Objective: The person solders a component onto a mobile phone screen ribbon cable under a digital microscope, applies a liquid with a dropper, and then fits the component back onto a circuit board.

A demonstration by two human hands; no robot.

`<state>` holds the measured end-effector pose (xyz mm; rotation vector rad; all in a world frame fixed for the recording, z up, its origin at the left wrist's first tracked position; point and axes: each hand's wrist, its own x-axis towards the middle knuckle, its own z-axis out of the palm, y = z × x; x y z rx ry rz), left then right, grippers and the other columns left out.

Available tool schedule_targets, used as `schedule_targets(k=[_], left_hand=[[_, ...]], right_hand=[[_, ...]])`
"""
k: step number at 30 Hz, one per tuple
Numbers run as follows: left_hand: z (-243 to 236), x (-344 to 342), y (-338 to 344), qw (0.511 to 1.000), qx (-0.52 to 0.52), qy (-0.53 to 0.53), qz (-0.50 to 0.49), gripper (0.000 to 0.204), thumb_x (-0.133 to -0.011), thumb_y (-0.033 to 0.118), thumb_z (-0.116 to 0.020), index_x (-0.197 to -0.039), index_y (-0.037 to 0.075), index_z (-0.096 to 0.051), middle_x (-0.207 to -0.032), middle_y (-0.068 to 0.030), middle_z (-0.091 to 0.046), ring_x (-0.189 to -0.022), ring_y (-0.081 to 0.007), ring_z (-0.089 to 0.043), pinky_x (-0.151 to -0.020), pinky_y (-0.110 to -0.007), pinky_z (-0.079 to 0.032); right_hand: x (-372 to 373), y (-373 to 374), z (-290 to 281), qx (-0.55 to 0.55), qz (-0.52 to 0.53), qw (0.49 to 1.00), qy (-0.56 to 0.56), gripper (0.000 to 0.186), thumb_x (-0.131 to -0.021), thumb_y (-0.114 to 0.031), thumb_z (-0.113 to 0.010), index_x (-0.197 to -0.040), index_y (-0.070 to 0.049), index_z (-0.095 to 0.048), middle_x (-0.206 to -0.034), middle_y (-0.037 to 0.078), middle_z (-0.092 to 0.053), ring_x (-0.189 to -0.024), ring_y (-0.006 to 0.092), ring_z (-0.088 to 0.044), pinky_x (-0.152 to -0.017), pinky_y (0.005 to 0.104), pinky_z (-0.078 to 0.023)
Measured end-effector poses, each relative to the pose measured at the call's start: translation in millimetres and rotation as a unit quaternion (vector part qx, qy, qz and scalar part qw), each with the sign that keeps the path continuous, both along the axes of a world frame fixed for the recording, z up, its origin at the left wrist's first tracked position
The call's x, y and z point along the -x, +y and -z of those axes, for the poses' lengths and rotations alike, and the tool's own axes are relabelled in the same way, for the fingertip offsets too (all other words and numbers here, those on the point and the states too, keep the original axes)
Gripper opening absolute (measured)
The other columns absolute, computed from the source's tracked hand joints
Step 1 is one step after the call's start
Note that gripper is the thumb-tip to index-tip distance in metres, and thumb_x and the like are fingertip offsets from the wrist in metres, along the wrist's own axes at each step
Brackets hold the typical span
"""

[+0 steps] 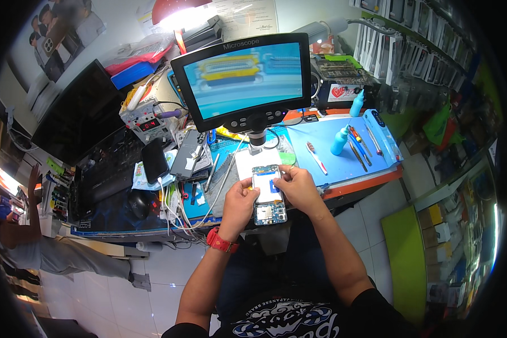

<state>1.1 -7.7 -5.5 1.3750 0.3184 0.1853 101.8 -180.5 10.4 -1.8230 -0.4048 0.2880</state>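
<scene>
An opened smartphone (270, 213) is held upright in front of me, its insides exposed. Circuit boards show at its top and bottom ends, with a white battery area and a blue patch between them. My left hand (239, 204) grips its left side, the thumb over the edge. At the upper right edge, my right hand (298, 190) pinches the phone with thumb and forefinger; its other fingers are mostly hidden. Just beyond the phone stands a digital microscope with a screen (248, 79), which displays a blurred yellow and grey connector on blue.
A blue mat (315, 132) on the right bears a toothbrush (316, 158), two turquoise bottles (339, 141), tweezers and pliers. To the left lie a black phone (154, 160), cables, a mouse (141, 204) and a power supply (149, 123). A red lamp (177, 8) hangs above. Another person stands far left.
</scene>
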Motion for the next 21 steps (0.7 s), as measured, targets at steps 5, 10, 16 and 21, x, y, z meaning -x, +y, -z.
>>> schedule_targets(k=[5,10,16,21], left_hand=[[-3.3,0.4,-1.2,1.000,0.002,0.001,-0.007,0.040,-0.104,0.003,-0.067,-0.139,-0.014,-0.056,-0.097,-0.0050,-0.072,-0.081,-0.0070,-0.067,-0.073,-0.022,-0.055],[4.3,-0.3,-0.4,1.000,-0.008,-0.001,-0.017,0.040,-0.104,0.003,-0.067,-0.138,-0.014,-0.056,-0.098,-0.0063,-0.074,-0.082,-0.0077,-0.069,-0.074,-0.023,-0.056],[5.9,-0.3,1.9,1.000,-0.012,0.004,-0.007,0.040,-0.104,0.001,-0.067,-0.139,-0.014,-0.055,-0.100,-0.0081,-0.074,-0.085,-0.0095,-0.070,-0.076,-0.024,-0.057],[7.3,-0.5,1.4,1.000,-0.016,0.004,-0.008,0.040,-0.104,0.001,-0.067,-0.139,-0.014,-0.054,-0.102,-0.0096,-0.075,-0.088,-0.0106,-0.071,-0.078,-0.024,-0.058]], right_hand=[[-2.3,-0.7,-6.8,0.051,-0.011,0.999,-0.014,0.053,-0.091,-0.014,-0.081,-0.134,0.014,-0.068,-0.084,0.016,-0.075,-0.078,0.0178,-0.072,-0.072,0.0349,-0.058],[-2.4,-0.3,-6.6,0.051,-0.013,0.999,-0.002,0.055,-0.090,-0.015,-0.082,-0.135,0.014,-0.067,-0.085,0.017,-0.076,-0.077,0.0188,-0.074,-0.070,0.0343,-0.058],[-1.8,-0.3,-8.8,0.054,-0.011,0.999,0.002,0.056,-0.090,-0.015,-0.083,-0.135,0.014,-0.068,-0.085,0.017,-0.076,-0.075,0.0186,-0.074,-0.068,0.0335,-0.058],[-1.9,0.1,-7.4,0.063,-0.006,0.998,-0.003,0.055,-0.090,-0.015,-0.083,-0.134,0.014,-0.069,-0.085,0.017,-0.077,-0.077,0.0197,-0.075,-0.070,0.0343,-0.058]])
